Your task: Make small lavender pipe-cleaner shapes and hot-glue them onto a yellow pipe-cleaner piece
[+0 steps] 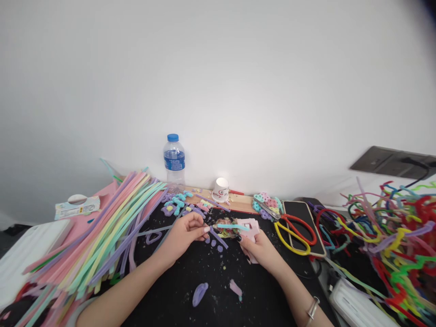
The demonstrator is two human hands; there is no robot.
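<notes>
My left hand (pixel 190 232) is pinched closed on a thin purple pipe cleaner (pixel 218 238), whose free end points right and downward. In my right hand (pixel 260 249) is a pale pink handheld tool (pixel 250 227), its kind unclear. A light blue strip (pixel 229 226) lies across the tool's left end, over a messy, multicoloured patch on the mat. Small purple pieces (pixel 214 243) lie just under the two hands. Nearer to me on the black mat (pixel 177 290) are a purple oval (pixel 200 294) and a pinkish-lilac scrap (pixel 235 289).
Pastel pipe cleaners (pixel 126 227) are heaped at left, bright tangled ones (pixel 398 245) at right. A water bottle (pixel 174 163) and paper cup (pixel 220 190) stand by the wall. Scissors (pixel 296 234) overlap a phone (pixel 299 213). Blue twisted shapes (pixel 180 202) and pastel flower shapes (pixel 267 204) lie behind.
</notes>
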